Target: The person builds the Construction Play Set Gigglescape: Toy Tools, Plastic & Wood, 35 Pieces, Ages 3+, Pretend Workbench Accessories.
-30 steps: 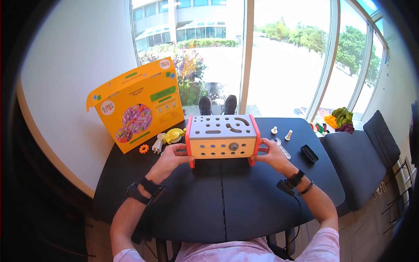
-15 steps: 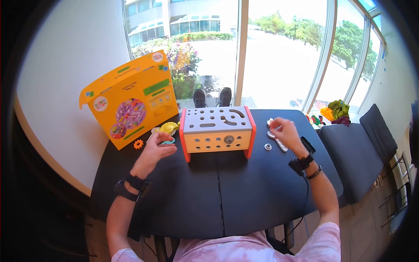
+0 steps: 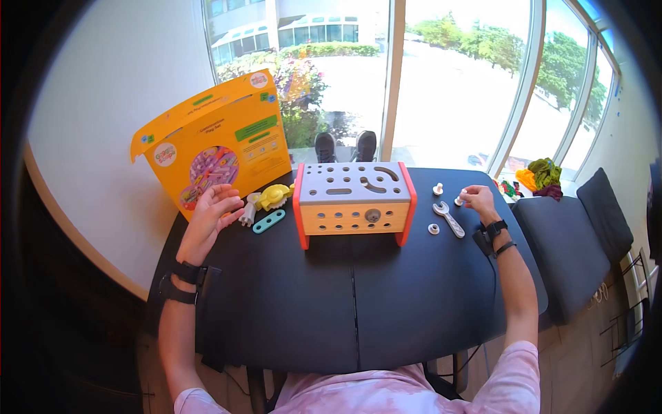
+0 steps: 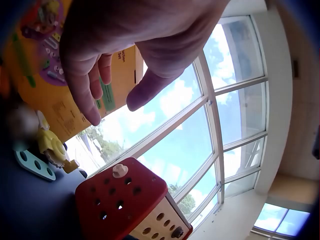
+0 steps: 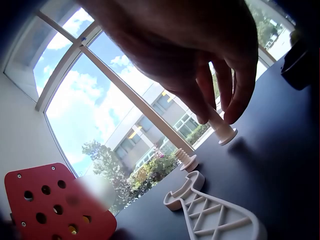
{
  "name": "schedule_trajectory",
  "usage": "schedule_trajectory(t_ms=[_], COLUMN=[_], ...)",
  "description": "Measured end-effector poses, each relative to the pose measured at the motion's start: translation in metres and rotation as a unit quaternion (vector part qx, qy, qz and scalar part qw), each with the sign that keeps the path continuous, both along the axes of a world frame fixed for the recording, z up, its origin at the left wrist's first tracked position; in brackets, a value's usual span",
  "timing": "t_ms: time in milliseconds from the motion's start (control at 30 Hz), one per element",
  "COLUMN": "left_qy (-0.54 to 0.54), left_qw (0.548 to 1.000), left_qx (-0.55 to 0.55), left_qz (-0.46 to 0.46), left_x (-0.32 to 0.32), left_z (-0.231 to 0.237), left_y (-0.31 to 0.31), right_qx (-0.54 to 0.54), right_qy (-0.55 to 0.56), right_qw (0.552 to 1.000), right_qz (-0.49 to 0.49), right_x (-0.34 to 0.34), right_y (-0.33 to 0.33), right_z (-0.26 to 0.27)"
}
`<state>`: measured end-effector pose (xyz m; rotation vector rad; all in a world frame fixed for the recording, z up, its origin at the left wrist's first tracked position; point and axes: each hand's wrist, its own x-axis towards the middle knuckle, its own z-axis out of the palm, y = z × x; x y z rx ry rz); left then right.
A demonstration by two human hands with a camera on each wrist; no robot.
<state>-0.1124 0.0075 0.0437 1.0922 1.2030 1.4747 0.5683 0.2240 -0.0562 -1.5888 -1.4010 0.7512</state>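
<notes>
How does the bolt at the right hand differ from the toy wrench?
The bolt is pinched by the right hand; the wrench lies unheld on the table. The bolt is short with a round head; the wrench is longer with an open-ended head. Both look whitish.

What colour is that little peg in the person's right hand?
The peg is off-white; it shows best in the right wrist view.

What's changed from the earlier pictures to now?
Both hands let go of the toy bench. The left hand moved out to the left, its fingers off the bench; the right hand moved right and now pinches a white bolt. The bench and yellow box stayed put.
</notes>
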Motion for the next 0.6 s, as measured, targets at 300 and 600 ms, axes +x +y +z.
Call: schedule_trajectory(t_ms=[300,600], left_qy=[0.306,0.665], left_qw=[0.945,0.734], left_qx=[0.021,-0.056], left_qz=[0.112,0.128], left_x=[-0.043,-0.107], left_z=[-0.027,-0.098], left_y=[0.023,0.059], right_qx=[0.054,0.068], right_qy=[0.058,0.015], right_qw=[0.994,0.985], right_qz=[0.072,0.161], right_x=[-0.027,-0.062], right_y=[-0.035,-0.098], right_z=[0.040,0.085])
